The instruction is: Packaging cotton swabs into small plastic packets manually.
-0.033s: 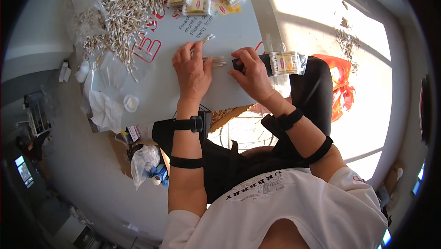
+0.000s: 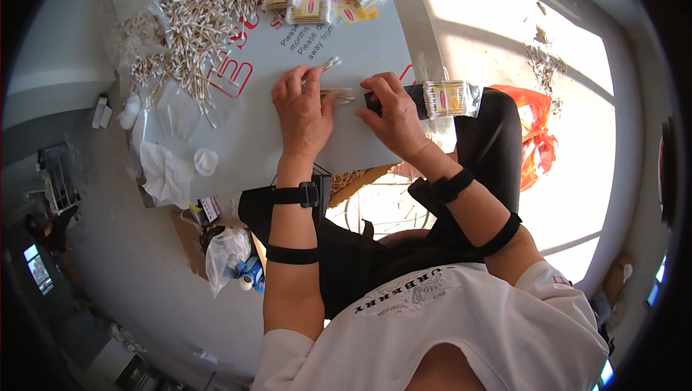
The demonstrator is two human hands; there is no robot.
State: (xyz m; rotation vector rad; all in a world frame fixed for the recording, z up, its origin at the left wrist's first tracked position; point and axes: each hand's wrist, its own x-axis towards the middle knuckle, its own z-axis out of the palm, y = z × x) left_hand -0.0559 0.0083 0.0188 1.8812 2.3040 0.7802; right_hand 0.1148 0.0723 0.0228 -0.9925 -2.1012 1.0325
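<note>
My left hand (image 2: 301,106) rests over the grey table, its fingers closed on a few cotton swabs (image 2: 339,94). Their ends stick out to the right of my thumb, and another swab tip (image 2: 331,64) shows beyond my fingertips. Just to the right, my right hand (image 2: 395,113) curls round a black block-like piece (image 2: 416,95), partly hidden under the fingers. At that piece's right end sits a clear packet of cotton swabs (image 2: 448,98) with a yellow label, at the table's right edge.
A big heap of loose cotton swabs (image 2: 184,20) covers the far left of the table. Several filled packets (image 2: 310,10) lie at the far middle. Crumpled white plastic (image 2: 164,171) is at the near left corner. A red bag (image 2: 535,139) stands beyond my knee.
Hardly anything differs. The swab tip beyond my left fingertips has shifted slightly right, and my right fingers have moved a little to the left.
</note>
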